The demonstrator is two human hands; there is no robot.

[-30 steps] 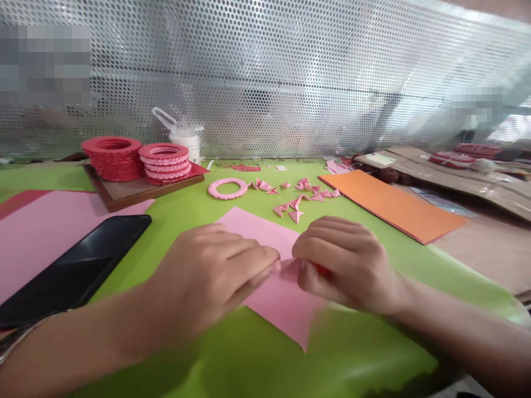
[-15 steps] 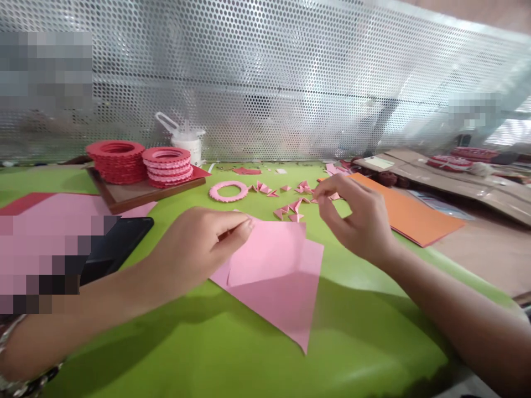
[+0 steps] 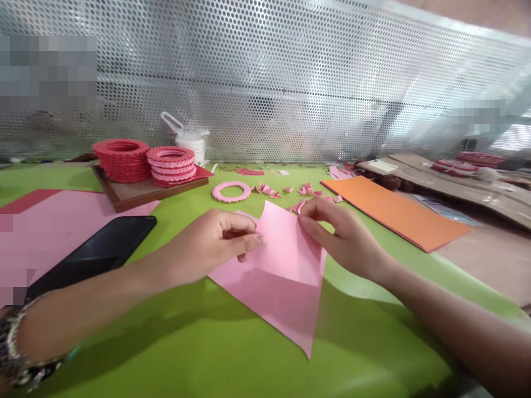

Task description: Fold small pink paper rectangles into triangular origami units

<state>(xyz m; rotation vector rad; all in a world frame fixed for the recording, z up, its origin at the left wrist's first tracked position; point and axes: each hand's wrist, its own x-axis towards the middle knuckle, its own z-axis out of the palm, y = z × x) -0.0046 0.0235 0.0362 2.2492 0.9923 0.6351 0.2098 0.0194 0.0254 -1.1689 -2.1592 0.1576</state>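
A small square of pink paper [image 3: 286,243] is held between both hands, tilted up over a larger pink sheet [image 3: 286,309] that lies on the green table. My left hand [image 3: 219,237] pinches its left edge between thumb and fingers. On the opposite side, my right hand [image 3: 336,229] is closed on its right edge with thumb and forefinger. Just beyond the hands lie several small folded pink paper pieces [image 3: 306,189]. A pink scalloped paper ring [image 3: 231,192] rests beside them.
On a brown tray [image 3: 166,192] stand stacks of red and pink rings [image 3: 124,161], with a white tub [image 3: 191,146] behind. A black phone [image 3: 103,243] lies left on pink sheets. Orange paper [image 3: 398,213] and cardboard [image 3: 415,163] are at the right, a perforated metal screen [image 3: 265,72] behind.
The small pink square has been lifted and tilted up off the larger sheet. My right hand has come down and left and taken hold of its right edge.
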